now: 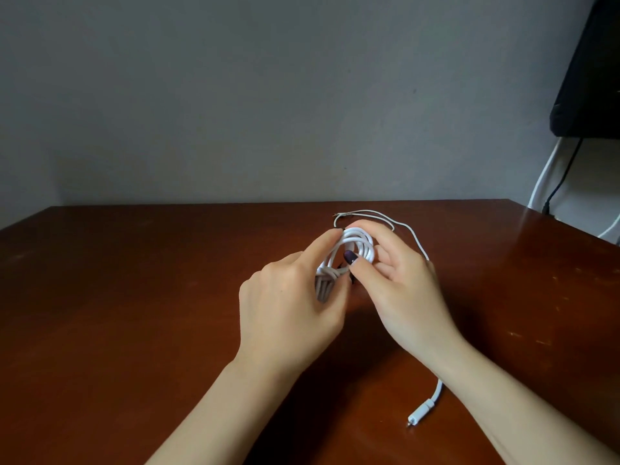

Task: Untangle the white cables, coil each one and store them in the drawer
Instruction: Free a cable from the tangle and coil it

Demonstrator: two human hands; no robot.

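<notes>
Evidently each grip, left hand and right hand, is closed round the white cable coil over the desk so its loops cannot spring apart.

A reddish-brown wooden table stands against a plain grey wall.

Pinched on edge between the fingertips of the left hand and the thumb and fingers of the right hand: a tight coil of white cable, several glossy loops, lower turns bunched behind the left fingers. Beyond the right fingertips, a thin loose white strand, curving back toward the right knuckles. Well short of the fingers, beside the right forearm, a white plug end lying flat.
</notes>
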